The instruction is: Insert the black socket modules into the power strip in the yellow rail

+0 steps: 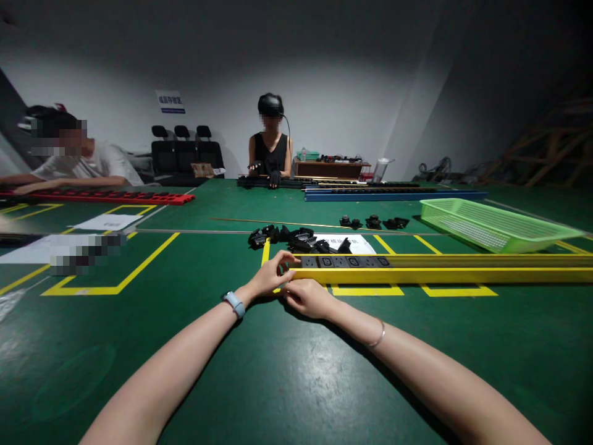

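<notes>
A long yellow channel rail (440,275) lies across the table, with a row of black socket modules (340,261) seated in its left part. My left hand (269,276) is at the rail's left end, thumb in front and fingers bent over it, gripping that end. Just below, my right hand (309,298) is closed with curled fingers against the rail's front corner. Its fingertips are hidden, so anything in them cannot be made out. Behind the rail's left end lies a pile of loose black modules (301,238), partly over a printed white sheet (364,243).
A light green basket (500,225) stands behind the rail at right. Several black parts (373,221) and a thin rod (278,222) lie farther back. Blue rails (393,195) lie before a person (271,148) opposite. Another person (106,162) leans over a red rail (102,196).
</notes>
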`<state>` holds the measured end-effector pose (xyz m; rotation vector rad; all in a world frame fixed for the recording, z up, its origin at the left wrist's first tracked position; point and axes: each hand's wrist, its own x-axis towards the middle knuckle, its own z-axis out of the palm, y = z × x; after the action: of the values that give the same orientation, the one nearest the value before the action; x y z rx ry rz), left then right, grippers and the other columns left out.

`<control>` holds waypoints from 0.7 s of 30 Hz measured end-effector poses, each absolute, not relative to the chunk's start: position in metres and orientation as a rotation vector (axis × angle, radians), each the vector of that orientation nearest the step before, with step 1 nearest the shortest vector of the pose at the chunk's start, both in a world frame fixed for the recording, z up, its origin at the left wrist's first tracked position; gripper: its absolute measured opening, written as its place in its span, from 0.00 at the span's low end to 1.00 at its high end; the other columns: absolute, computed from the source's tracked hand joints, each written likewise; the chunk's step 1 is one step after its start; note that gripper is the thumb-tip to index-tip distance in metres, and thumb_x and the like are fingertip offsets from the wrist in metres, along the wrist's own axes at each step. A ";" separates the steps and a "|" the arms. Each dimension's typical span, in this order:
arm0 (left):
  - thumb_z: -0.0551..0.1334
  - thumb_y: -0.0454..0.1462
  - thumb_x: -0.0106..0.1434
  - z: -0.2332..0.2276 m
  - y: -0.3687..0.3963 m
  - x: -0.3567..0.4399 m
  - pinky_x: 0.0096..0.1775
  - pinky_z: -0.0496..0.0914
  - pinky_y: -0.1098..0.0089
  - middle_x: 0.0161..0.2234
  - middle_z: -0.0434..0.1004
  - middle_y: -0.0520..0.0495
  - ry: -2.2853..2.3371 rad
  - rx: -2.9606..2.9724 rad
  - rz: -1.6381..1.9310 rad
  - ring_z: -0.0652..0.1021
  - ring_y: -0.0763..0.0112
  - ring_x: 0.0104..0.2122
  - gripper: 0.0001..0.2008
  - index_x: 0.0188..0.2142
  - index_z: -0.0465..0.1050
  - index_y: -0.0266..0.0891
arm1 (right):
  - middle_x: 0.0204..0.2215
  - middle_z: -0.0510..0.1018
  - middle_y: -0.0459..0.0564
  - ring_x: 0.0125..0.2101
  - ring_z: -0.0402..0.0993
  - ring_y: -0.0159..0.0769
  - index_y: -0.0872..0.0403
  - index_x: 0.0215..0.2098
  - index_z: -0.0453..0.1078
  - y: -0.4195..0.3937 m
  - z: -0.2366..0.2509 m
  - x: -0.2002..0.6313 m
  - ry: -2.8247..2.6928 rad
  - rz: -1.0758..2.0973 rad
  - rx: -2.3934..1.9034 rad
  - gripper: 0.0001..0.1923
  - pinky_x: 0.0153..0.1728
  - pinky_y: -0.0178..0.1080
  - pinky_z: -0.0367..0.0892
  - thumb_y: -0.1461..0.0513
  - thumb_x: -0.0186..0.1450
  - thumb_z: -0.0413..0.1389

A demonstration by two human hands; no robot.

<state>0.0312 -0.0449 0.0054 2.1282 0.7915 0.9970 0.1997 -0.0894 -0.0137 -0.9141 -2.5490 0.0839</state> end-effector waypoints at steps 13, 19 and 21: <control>0.56 0.40 0.63 0.006 -0.047 0.032 0.43 0.70 0.62 0.50 0.74 0.43 0.690 2.138 0.953 0.76 0.63 0.42 0.14 0.48 0.64 0.41 | 0.33 0.78 0.51 0.31 0.73 0.34 0.55 0.37 0.69 -0.090 -0.012 0.199 -2.547 0.091 -0.918 0.05 0.33 0.33 0.61 0.66 0.63 0.52; 0.52 0.41 0.66 0.001 -0.040 0.030 0.46 0.68 0.64 0.42 0.76 0.47 0.884 2.138 1.135 0.75 0.64 0.43 0.10 0.43 0.67 0.42 | 0.30 0.78 0.49 0.29 0.72 0.33 0.54 0.35 0.70 -0.092 -0.010 0.199 -2.551 0.106 -0.939 0.06 0.31 0.32 0.60 0.64 0.64 0.51; 0.52 0.41 0.66 0.000 -0.033 0.027 0.48 0.66 0.62 0.38 0.75 0.46 1.123 2.153 1.345 0.73 0.64 0.42 0.10 0.39 0.69 0.42 | 0.30 0.77 0.49 0.29 0.72 0.32 0.54 0.36 0.70 -0.092 -0.009 0.199 -2.549 0.126 -0.925 0.06 0.31 0.32 0.60 0.65 0.65 0.51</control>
<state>0.0275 -0.0331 -0.0003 2.1530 1.1231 1.3446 0.1992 -0.0925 -0.0090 -0.9251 -2.5492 0.1263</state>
